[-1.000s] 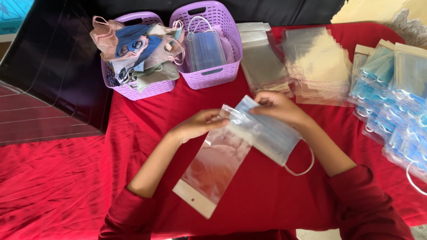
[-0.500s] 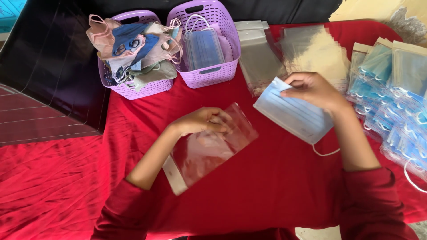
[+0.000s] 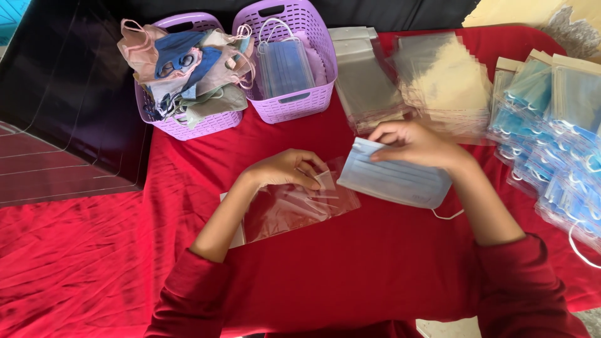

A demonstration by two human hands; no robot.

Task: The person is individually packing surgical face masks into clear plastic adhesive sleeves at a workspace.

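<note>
The left hand point(image 3: 289, 170) pinches the open end of a clear plastic bag point(image 3: 294, 209), fingers pressed on its top edge, while the bag lies flat on the red cloth point(image 3: 375, 269) near the middle of the table. The right hand point(image 3: 416, 145) holds a light blue face mask point(image 3: 394, 178) just to the right of the bag, thumb and fingers closed on the mask's far edge; the mask's left end sits close to the bag's mouth, and its ear loop hangs off the near right corner. At the far side stand two purple baskets: the left basket point(image 3: 188, 128) is heaped with mixed cloth masks, the right basket point(image 3: 294, 103) holds blue masks. Right of them lie stacks of empty clear bags point(image 3: 438, 75), and at the far right a pile of bagged masks point(image 3: 551, 131).
</note>
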